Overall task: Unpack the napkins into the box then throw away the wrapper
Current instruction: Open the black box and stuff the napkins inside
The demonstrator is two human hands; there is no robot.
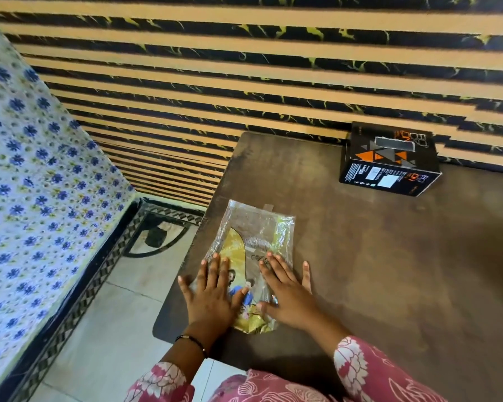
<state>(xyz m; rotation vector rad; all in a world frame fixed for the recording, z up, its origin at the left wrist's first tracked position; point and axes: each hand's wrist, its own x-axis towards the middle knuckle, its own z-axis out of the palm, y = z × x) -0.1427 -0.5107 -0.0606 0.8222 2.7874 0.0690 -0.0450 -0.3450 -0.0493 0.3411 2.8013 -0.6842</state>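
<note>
A flat clear plastic wrapper (pixel 253 242) with yellow print lies on the brown table (pixel 375 256) near its left front edge. My left hand (pixel 212 294) presses flat on the wrapper's near left part, fingers straight and spread. My right hand (pixel 288 291) lies flat on its near right part, with the little finger on the table. A black box (pixel 389 161) with orange and grey triangles and a slot in its top stands at the table's far side by the wall. No napkins can be seen.
A striped black and tan wall (pixel 244 68) runs behind the table. A bed with a blue-flowered cover (pixel 26 184) stands at the left, across a strip of tiled floor (pixel 114 314).
</note>
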